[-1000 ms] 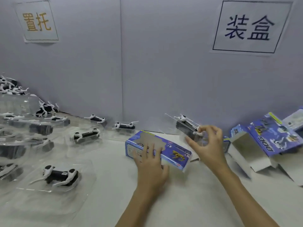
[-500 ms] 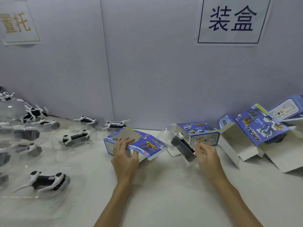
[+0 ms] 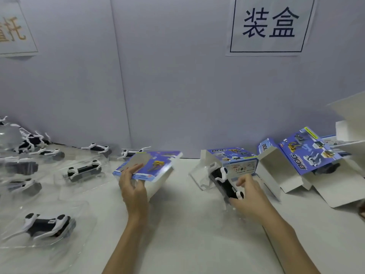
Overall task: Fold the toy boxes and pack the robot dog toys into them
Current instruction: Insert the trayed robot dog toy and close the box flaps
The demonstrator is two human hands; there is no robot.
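Note:
My left hand (image 3: 132, 186) grips a blue toy box (image 3: 150, 167) at its near left corner and holds it tilted, its open white end facing right. My right hand (image 3: 249, 196) holds a black-and-white robot dog toy in its clear plastic tray (image 3: 225, 181) low over the table, the toy slanting from far left to near right. The tray's far end lies just in front of a small closed blue box (image 3: 235, 160). About a hand's width of table separates the held box from the held toy.
Several robot dogs in clear trays (image 3: 47, 224) cover the table's left side. Opened blue boxes with white flaps (image 3: 310, 153) lie at the right. A grey partition wall (image 3: 177, 86) with a paper sign (image 3: 270, 24) closes the back.
My left hand has lifted and tilted the blue box up off the table. My right hand has brought the tray with the toy down toward me, to in front of the small box.

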